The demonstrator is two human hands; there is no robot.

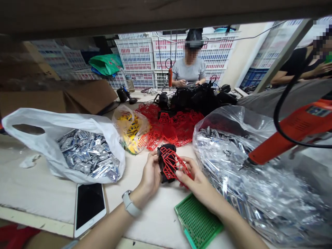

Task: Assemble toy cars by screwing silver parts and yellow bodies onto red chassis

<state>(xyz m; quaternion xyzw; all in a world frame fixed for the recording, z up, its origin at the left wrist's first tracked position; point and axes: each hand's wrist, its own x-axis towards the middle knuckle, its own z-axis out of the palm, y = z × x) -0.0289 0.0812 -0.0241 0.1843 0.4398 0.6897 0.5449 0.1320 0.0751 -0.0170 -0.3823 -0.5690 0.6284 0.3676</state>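
Observation:
A black plastic part (pixel 162 170) of a kind I cannot make out is gripped along its left side by my left hand (pixel 151 174). Over its front lies a red lattice piece (pixel 169 162), whose right end is pinched between the thumb and fingers of my right hand (pixel 193 174). Both pieces are above the table in front of me, touching each other. Behind them spreads a pile of similar red lattice pieces (pixel 176 128). Below my right forearm lies a green perforated tray (pixel 198 219).
A white bag (pixel 114 138) of silvery packets stands left, a clear bag (pixel 259 193) of them right. An orange electric screwdriver (pixel 290 133) hangs at right. A phone (pixel 89 207), a bag of yellow packets (pixel 132 129), black parts (pixel 197 97) and a seated person (pixel 189 67) are also here.

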